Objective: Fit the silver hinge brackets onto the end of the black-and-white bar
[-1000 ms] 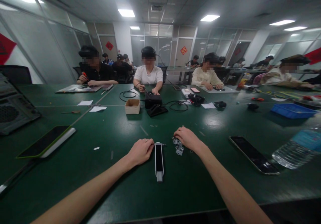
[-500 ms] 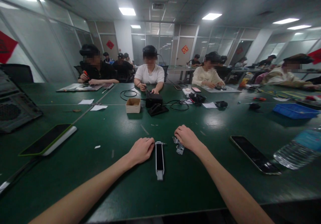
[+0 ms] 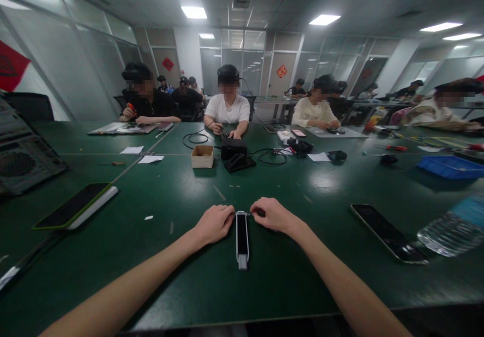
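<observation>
On the near half of the green table (image 3: pixel 291 286), right in front of you: slim white-framed device (image 3: pixel 242 236), dark face up, long axis pointing at you, light grey block (image 3: pixel 242 263) at its near end. Your left hand (image 3: pixel 215 223) is at its far left corner, fingers bent, tips bunched close together; contact looks likely, but can't tell whether you're actually pinching it. Ring on that hand.

Your right hand (image 3: pixel 276 215) is off the far right corner, fingers curled, thumb and index nearly together. Thin metallic bit (image 3: pixel 248 214) sticks out from the device toward those tips. Too small to tell if you've got hold of it. Both wrists low over the table.

Off to your right: dark-screened phone (image 3: pixel 387 233) lying flat, clear bottle (image 3: pixel 449 228) with a blue label just beyond it. Blue tray (image 3: pixel 449 174) farther out. Off to your left: green-rimmed device (image 3: pixel 73 206) by a white bar (image 3: pixel 94 209), plus a white scrap (image 3: pixel 148 218) nearer your left hand.

Across the table: open cardboard box (image 3: pixel 202 160) just left of a black unit (image 3: pixel 233 149). Person in a white top (image 3: pixel 228 109) has both hands at that unit.
</observation>
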`<act>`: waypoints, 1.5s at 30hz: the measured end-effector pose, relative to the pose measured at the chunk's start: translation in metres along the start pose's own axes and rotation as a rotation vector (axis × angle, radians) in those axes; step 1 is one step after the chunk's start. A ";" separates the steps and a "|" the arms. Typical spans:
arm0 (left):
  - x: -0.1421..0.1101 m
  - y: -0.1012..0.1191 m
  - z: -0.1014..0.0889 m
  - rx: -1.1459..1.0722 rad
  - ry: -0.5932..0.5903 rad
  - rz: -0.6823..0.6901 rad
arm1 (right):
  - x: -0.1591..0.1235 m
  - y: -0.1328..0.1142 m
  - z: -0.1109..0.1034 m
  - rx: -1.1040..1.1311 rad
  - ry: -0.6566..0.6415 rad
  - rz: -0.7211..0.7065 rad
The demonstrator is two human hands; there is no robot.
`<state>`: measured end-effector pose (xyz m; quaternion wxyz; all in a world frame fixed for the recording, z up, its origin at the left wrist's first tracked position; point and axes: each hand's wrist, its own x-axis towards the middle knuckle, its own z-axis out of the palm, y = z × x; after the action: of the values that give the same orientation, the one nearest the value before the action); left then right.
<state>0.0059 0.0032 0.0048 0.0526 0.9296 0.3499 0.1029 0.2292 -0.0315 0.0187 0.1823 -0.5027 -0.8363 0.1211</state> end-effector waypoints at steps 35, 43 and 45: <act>-0.001 -0.001 -0.002 -0.060 -0.022 -0.005 | -0.016 0.056 -0.026 -0.160 -0.035 0.234; 0.000 -0.001 -0.002 -0.058 -0.020 -0.007 | -0.014 0.050 -0.023 -0.155 -0.077 0.216; 0.000 -0.001 -0.002 -0.044 -0.021 -0.008 | -0.013 0.048 -0.022 -0.164 -0.077 0.211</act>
<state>0.0048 0.0038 0.0068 0.0774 0.9279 0.3506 0.1005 0.2824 -0.0206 0.0176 0.0944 -0.5962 -0.7921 0.0901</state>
